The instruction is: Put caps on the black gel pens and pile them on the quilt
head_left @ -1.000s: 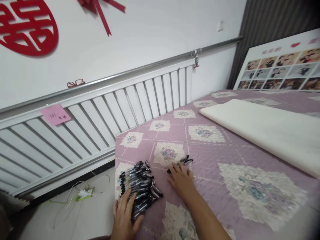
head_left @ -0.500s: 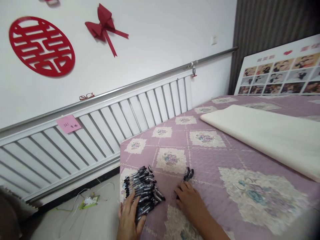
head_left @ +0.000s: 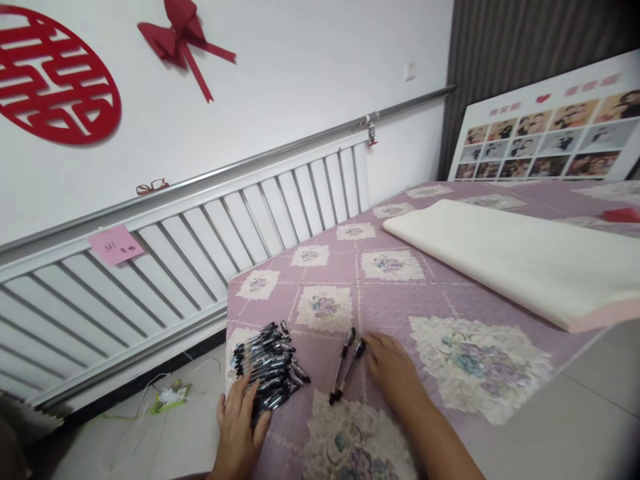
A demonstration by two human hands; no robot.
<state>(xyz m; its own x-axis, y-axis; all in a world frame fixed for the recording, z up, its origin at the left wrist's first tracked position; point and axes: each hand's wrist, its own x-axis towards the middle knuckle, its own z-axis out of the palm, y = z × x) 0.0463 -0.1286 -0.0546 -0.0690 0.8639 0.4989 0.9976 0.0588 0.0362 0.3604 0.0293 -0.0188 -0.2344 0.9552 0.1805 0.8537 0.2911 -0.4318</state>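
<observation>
A pile of black pens (head_left: 270, 360) with clear barrels lies near the left edge of the purple floral cloth. My left hand (head_left: 239, 420) rests against the near side of this pile, fingers spread and lying over the closest pens. Right of the pile, two separate pens (head_left: 345, 367) lie side by side, their caps pointing away from me. My right hand (head_left: 393, 367) is just to their right, fingers slightly bent and apart, the fingertips close to one cap. Whether they touch it I cannot tell.
A cream folded sheet or board (head_left: 500, 253) lies on the cloth (head_left: 380, 307) at the right. Beyond the left edge stands a white radiator (head_left: 200, 260) with a pink note (head_left: 115, 245). Cables and a green-and-white packet (head_left: 170, 398) are on the floor. A photo board (head_left: 545, 133) leans behind.
My right hand has moved off the two pens to their right, uncovering them. My left hand stays at the pile. The view has shifted slightly to the right.
</observation>
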